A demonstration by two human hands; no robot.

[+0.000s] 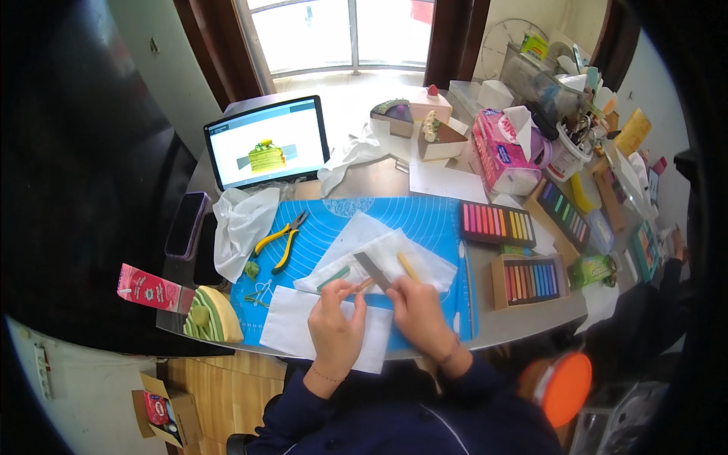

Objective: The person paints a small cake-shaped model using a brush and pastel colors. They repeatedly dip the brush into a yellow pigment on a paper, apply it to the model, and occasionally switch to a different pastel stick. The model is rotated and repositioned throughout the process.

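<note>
My left hand (336, 321) pinches a short brown pastel stick (365, 284) between thumb and fingers. In my right hand (420, 313) is a flat grey metal blade (372, 271), its lower end hidden by the fingers. The blade slants over white tissue sheets (355, 239), close to the brown stick. On the tissue lie a green pastel stick (334, 278), by my left fingertips, and a yellow one (408, 267), just above my right hand. A folded white tissue (290, 324) lies under my left wrist. All this rests on a blue silicone mat (429, 219).
Left are yellow-handled pliers (288, 242), a green layered model cake slice (213, 315) and a phone (186, 226). Behind stand a tablet (267, 142) picturing a green cake and several model cake slices (443, 139). Pastel boxes (497, 223) and a tissue pack (503, 151) sit right.
</note>
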